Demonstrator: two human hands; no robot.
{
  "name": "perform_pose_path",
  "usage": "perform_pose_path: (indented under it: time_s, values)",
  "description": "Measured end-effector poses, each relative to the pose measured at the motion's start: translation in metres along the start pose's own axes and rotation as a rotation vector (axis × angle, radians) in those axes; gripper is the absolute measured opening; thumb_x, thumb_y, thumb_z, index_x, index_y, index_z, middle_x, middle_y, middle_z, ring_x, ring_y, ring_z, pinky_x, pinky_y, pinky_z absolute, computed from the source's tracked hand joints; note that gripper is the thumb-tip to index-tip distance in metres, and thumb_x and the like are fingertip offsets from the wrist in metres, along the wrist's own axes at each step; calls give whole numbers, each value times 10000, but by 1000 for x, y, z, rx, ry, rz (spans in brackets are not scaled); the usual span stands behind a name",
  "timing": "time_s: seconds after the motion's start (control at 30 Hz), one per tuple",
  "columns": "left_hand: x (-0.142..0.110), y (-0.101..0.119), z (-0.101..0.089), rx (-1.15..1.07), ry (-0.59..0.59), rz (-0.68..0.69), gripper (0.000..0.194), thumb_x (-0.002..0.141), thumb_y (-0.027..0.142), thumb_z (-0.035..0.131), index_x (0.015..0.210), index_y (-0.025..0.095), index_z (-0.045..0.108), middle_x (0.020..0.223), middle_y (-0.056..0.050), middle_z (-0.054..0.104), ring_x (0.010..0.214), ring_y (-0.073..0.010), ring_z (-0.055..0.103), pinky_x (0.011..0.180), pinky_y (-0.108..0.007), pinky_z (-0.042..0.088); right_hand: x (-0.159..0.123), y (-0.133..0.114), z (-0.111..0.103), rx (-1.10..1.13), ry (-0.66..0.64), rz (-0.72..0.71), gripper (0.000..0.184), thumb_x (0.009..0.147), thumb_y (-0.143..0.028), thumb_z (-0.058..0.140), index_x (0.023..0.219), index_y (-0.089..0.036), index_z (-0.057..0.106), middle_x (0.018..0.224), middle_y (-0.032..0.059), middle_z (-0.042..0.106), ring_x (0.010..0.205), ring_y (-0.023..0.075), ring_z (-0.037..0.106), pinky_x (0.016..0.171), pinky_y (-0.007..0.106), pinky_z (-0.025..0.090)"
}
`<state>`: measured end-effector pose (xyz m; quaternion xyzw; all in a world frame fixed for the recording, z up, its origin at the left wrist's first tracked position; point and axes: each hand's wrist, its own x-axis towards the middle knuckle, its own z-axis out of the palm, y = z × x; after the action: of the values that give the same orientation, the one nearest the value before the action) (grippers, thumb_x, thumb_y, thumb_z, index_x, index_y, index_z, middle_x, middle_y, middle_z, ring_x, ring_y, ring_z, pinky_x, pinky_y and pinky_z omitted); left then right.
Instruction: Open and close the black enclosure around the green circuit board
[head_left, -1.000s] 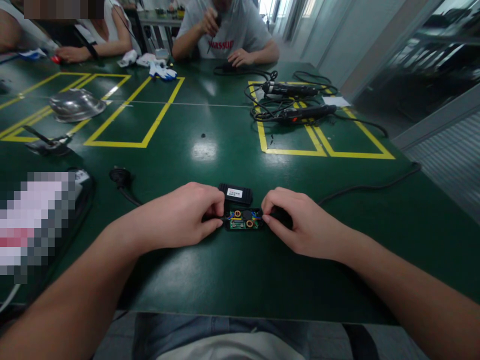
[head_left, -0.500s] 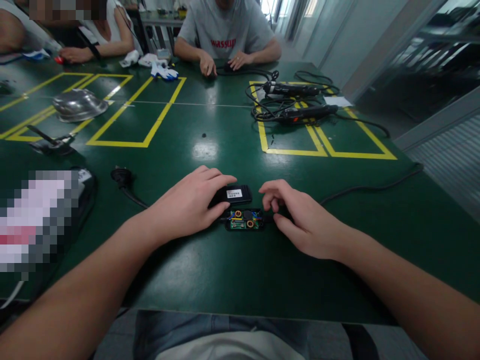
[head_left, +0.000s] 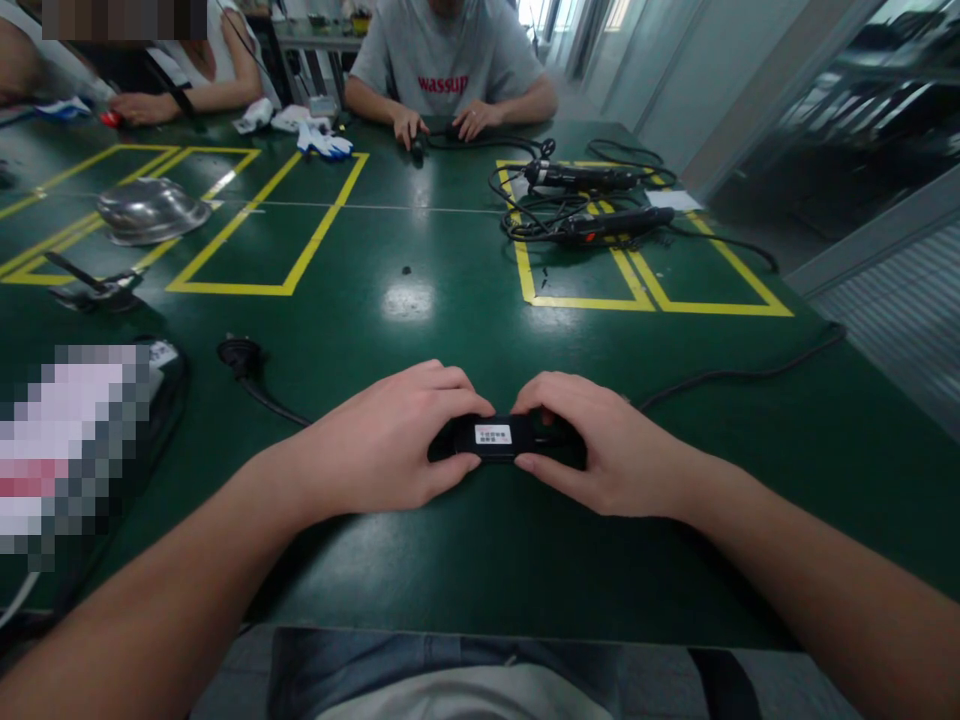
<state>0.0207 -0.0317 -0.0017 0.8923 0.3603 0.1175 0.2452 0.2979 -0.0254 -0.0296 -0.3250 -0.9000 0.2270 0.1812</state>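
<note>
Box [head_left: 499,457], open half a second ago, now has its one labelled cover [head_left: 522,434] on, circuit board inside hidden. Sits on green table [head_left: 435,570], left hand [head_left: 401,437] and right hand [head_left: 604,445] both clamped on it, thumbs near side, fingers far side. Also one plug [head_left: 238,352], one metal bowl [head_left: 152,212], two corded tools [head_left: 585,180].

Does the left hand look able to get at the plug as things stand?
Probably, though not while holding on: the left hand has its grip on the black case. The plug lies on the table nearby, with nothing visible blocking the way.
</note>
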Motion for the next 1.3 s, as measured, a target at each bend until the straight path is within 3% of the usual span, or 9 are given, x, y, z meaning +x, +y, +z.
perform_pose_path:
  time_s: [0.87, 1.07, 1.17, 1.3]
  values:
    - [0, 2, 1, 15, -9, -33, 297, 964, 230, 810, 1256, 218, 753, 1162, -56, 722, 1063, -240, 701, 876, -349, 535, 1, -3, -2, -59, -1, -31, 225, 960, -270, 809, 1090, -224, 632, 1031, 73, 749, 925, 264, 696, 808, 394, 543]
    - [1, -4, -3, -32, 93, -29, 271, 976, 304, 777, 1229, 207, 752, 1141, -62, 754, 1062, -245, 710, 960, -375, 558, -4, -1, 4, -88, 107, 89, 622, 906, -423, 855, 1368, -205, 500, 1111, 97, 730, 877, 273, 688, 789, 406, 521]
    - [3, -9, -3, 23, 173, -85, 287, 989, 318, 748, 1250, 200, 745, 1169, -76, 754, 1100, -267, 701, 1014, -417, 561, -3, -2, 3, -89, 95, 94, 491, 930, -413, 803, 1269, -215, 508, 1042, 74, 711, 838, 260, 661, 760, 387, 486]
    - [6, -15, 2, 58, 145, -149, 276, 1006, 291, 704, 1263, 199, 743, 1207, -87, 753, 1111, -269, 705, 1052, -436, 564, -1, -5, -1, -122, 28, 21, 203, 955, -281, 694, 1067, -230, 532, 940, 51, 682, 798, 240, 614, 740, 369, 428]
